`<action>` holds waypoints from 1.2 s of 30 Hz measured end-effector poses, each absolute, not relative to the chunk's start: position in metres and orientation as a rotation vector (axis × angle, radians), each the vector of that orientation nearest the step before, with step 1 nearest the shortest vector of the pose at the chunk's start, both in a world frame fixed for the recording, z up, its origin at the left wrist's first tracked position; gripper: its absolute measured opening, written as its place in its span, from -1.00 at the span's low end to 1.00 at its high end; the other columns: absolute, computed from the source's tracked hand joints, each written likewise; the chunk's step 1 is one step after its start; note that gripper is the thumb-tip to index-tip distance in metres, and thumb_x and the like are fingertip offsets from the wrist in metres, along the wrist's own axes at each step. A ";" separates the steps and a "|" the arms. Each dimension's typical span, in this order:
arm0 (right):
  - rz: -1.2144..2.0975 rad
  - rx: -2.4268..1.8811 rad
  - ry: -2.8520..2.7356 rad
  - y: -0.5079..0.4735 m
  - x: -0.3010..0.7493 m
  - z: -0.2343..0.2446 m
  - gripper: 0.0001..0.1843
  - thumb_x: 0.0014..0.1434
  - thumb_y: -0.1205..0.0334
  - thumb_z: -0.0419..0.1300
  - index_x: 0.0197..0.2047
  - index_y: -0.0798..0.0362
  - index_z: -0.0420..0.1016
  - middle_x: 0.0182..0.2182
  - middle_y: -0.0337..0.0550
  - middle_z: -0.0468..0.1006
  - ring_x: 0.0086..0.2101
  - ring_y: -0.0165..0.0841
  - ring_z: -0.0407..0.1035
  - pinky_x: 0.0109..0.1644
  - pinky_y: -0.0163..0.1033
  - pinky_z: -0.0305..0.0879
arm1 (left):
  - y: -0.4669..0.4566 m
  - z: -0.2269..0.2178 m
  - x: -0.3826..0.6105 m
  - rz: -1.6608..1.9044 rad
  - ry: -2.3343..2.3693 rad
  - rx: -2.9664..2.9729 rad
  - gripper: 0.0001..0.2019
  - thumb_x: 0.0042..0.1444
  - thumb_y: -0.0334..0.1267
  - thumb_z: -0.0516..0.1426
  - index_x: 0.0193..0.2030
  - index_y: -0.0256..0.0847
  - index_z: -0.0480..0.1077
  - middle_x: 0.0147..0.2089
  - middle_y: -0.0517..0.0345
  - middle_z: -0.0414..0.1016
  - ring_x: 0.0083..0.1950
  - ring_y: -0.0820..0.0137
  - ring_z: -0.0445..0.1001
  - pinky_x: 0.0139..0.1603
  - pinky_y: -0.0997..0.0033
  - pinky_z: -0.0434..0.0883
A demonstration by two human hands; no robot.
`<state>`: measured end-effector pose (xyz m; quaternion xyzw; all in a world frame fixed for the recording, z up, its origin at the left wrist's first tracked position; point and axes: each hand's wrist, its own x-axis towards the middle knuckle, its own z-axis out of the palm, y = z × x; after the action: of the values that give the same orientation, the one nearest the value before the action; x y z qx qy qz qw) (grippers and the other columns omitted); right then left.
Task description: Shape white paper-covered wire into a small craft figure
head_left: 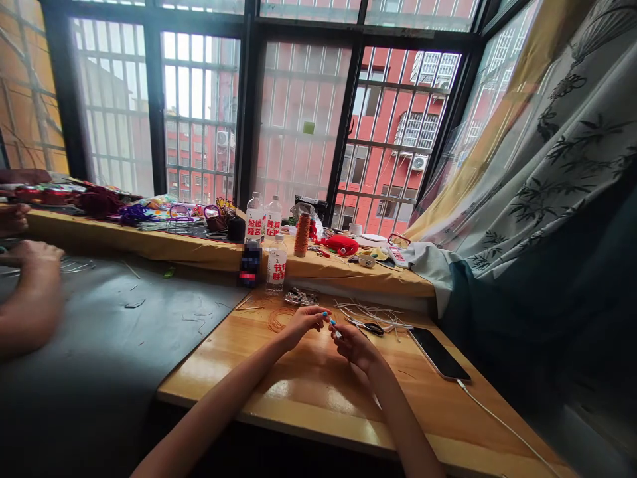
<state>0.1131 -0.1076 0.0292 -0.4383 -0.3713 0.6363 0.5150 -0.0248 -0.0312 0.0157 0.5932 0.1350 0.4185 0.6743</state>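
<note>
Both my hands meet over the wooden table near its far edge. My left hand is closed in a pinch on a small piece with a blue tip. My right hand is closed too and holds the same piece from the other side. What the piece is I cannot make out. A coil of thin copper wire lies just left of my left hand. Scissors and a bundle of pale strands lie just beyond my right hand.
A phone with a white cable lies at the right. Water bottles and an orange thread spool stand on the yellow window ledge. Another person's arm rests on the dark table at the left. A curtain hangs at the right.
</note>
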 end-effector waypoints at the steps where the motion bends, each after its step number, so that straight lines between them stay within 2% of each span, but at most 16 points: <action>1: 1.532 -1.048 -0.891 -0.107 0.113 0.029 -0.88 -0.13 0.26 0.18 -0.52 0.15 0.36 -0.69 -0.36 0.24 -0.73 -0.66 -0.06 -0.70 -0.49 -0.20 | -0.031 0.016 -0.025 0.937 0.301 1.329 -0.71 -0.15 -0.16 0.18 -0.31 -0.34 0.44 -0.42 0.09 0.41 -0.50 0.57 0.25 -0.46 0.52 0.18; 5: 1.551 -1.019 -0.900 -0.106 0.116 0.029 -0.86 -0.12 0.24 0.17 -0.49 0.15 0.36 -0.68 -0.38 0.23 -0.74 -0.67 -0.10 -0.71 -0.50 -0.21 | -0.030 0.015 -0.024 0.946 0.294 1.330 -0.68 -0.14 -0.13 0.16 -0.30 -0.34 0.44 -0.41 0.07 0.41 -0.51 0.58 0.24 -0.46 0.52 0.18; 19: 1.566 -1.095 -0.970 -0.109 0.111 0.031 -0.87 -0.10 0.23 0.16 -0.50 0.14 0.37 -0.70 -0.38 0.20 -0.74 -0.65 -0.15 -0.71 -0.43 -0.29 | -0.031 0.015 -0.024 1.033 0.406 1.476 -0.67 -0.22 -0.05 0.17 -0.51 -0.35 0.38 -0.58 0.18 0.34 -0.61 0.58 0.22 -0.57 0.55 0.18; 29: 1.605 -1.074 -1.029 -0.110 0.110 0.030 -0.80 -0.16 0.21 0.20 -0.45 0.18 0.41 -0.69 -0.38 0.21 -0.74 -0.68 -0.15 -0.71 -0.48 -0.30 | -0.030 0.010 -0.020 1.070 0.442 1.539 -0.72 -0.15 -0.08 0.12 -0.55 -0.32 0.30 -0.62 0.25 0.29 -0.66 0.59 0.20 -0.64 0.56 0.16; 32: 1.593 -1.074 -1.011 -0.108 0.112 0.028 -0.80 -0.15 0.20 0.20 -0.44 0.18 0.41 -0.69 -0.38 0.20 -0.74 -0.68 -0.14 -0.71 -0.49 -0.30 | -0.029 0.008 -0.019 1.063 0.440 1.542 -0.70 -0.15 -0.07 0.12 -0.51 -0.34 0.34 -0.62 0.23 0.30 -0.65 0.59 0.19 -0.63 0.56 0.15; 36: 1.577 -1.069 -0.952 -0.107 0.114 0.028 -0.83 -0.11 0.21 0.18 -0.44 0.15 0.41 -0.67 -0.36 0.22 -0.74 -0.67 -0.16 -0.72 -0.48 -0.29 | -0.030 0.012 -0.019 1.023 0.396 1.482 -0.62 -0.17 -0.04 0.13 -0.35 -0.38 0.41 -0.54 0.16 0.36 -0.61 0.59 0.20 -0.58 0.54 0.18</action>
<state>0.1138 -0.1069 0.0277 -0.4392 -0.3911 0.6476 0.4846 -0.0195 -0.0304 0.0116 0.6402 0.1711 0.4423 0.6044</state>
